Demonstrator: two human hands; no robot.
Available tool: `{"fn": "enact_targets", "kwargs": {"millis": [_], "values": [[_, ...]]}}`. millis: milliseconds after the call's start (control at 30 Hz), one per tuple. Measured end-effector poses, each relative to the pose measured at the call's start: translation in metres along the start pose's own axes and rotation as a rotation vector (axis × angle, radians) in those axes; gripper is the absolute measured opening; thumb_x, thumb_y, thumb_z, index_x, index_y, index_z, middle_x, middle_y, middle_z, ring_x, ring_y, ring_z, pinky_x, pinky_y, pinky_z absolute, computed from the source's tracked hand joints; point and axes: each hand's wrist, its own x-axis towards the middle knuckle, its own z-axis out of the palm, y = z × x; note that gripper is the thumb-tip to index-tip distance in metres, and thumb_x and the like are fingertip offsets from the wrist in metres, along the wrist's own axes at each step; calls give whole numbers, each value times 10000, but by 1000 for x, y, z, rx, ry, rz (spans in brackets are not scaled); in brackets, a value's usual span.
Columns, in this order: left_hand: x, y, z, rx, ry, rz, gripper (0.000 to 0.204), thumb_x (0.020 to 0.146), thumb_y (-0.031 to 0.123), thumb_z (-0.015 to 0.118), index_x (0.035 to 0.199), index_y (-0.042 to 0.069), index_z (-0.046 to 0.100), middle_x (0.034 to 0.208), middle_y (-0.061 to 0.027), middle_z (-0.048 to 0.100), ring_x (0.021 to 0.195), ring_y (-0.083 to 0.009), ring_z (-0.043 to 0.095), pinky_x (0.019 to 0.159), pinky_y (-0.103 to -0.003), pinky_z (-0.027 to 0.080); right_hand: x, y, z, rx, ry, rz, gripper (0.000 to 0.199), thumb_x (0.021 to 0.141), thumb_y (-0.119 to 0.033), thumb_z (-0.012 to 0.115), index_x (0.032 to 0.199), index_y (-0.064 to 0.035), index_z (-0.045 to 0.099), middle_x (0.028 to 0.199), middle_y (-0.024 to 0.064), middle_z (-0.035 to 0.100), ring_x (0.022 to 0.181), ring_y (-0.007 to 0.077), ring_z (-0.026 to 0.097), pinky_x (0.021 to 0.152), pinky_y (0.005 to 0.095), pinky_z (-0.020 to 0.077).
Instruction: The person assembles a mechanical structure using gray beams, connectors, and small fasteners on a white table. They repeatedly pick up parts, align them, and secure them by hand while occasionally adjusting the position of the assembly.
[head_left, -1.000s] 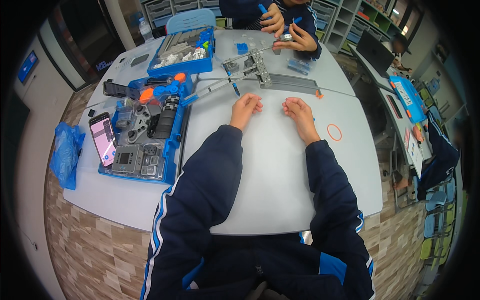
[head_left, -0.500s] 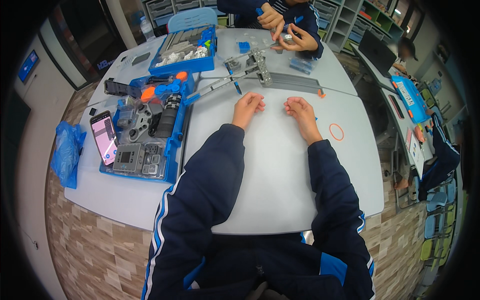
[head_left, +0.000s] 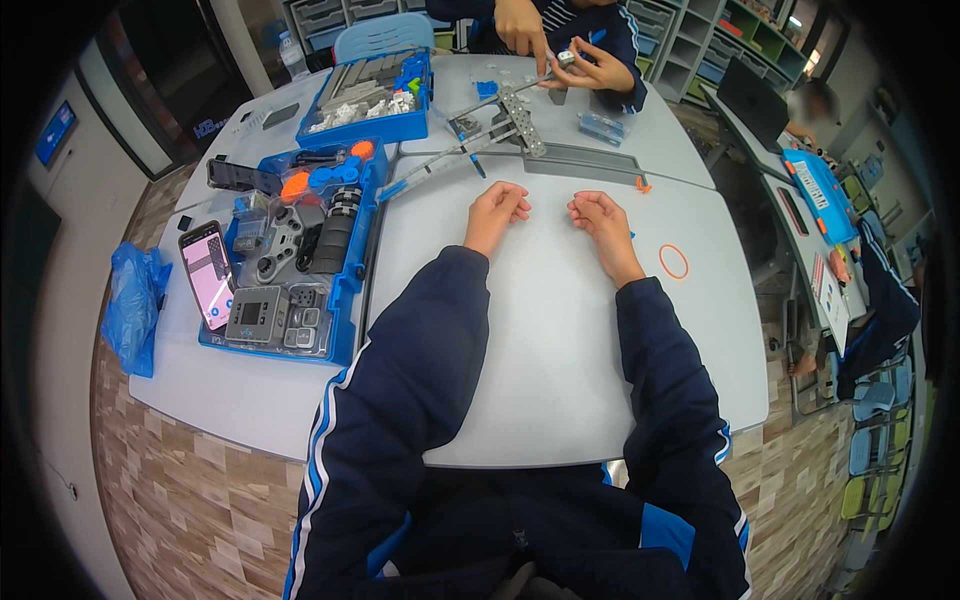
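Observation:
Both my hands rest over the white table (head_left: pixel 550 370), a short gap between them. My left hand (head_left: pixel 496 215) is loosely curled closed, its fingertips together and nothing showing in them. My right hand (head_left: pixel 602 228) is curled the same way, thumb against the fingers, with nothing visible in it. Just beyond my left hand lies a grey building-kit frame (head_left: pixel 516 122) with long beams and blue pegs. A person across the table has one hand (head_left: pixel 522 30) pointing down at it, and the other hand (head_left: pixel 603 70) holds a grey-and-white part at its far end.
To the left lies a blue kit case (head_left: pixel 345 320) with a controller (head_left: pixel 280 245), wheels and a grey module. A phone (head_left: pixel 208 275) leans on it. Behind stands a blue parts tray (head_left: pixel 390 130). An orange rubber band (head_left: pixel 674 262) lies right, a grey tray (head_left: pixel 590 160) ahead.
The other person's pointing hand has shifted left, and the grey frame has tilted and moved slightly. My hands have hardly moved.

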Motion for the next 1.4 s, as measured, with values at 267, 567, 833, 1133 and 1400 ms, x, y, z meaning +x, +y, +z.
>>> {"fn": "enact_targets", "kwargs": {"millis": [267,567,833,1133,1400], "values": [[1,-1,0,13,6,-7,247,980,233,495,1031,23,616,866,-51,647,771,-113,604,710,-243,445,0,-1,1,5,3,1,225,930,-151,606,1086,8,569,957,74,651,829,104,594,757,237,477],[3,-3,-1,9,1,-21,256,984,231,495,1039,10,610,869,-59,651,772,-116,610,707,-240,447,0,0,0,-1,-1,-3,221,931,-151,597,1084,6,570,960,73,650,828,105,590,758,236,473],[3,-6,-1,-25,-15,4,251,992,233,495,1048,14,606,874,-57,654,770,-113,613,698,-235,441,-1,0,2,23,13,-8,232,936,-145,579,1106,13,570,959,77,641,841,108,583,771,241,473],[2,-5,0,-20,8,1,236,987,225,501,1043,20,606,874,-54,653,764,-112,612,700,-232,439,-2,-4,3,6,34,23,269,947,-156,566,1144,27,576,955,68,637,834,101,577,767,237,472],[2,-6,2,-5,10,33,219,981,205,519,1075,17,581,911,-65,649,795,-126,628,718,-243,459,0,-1,1,11,-3,8,262,955,-171,565,1126,26,583,942,60,633,815,95,567,752,232,466]]}}
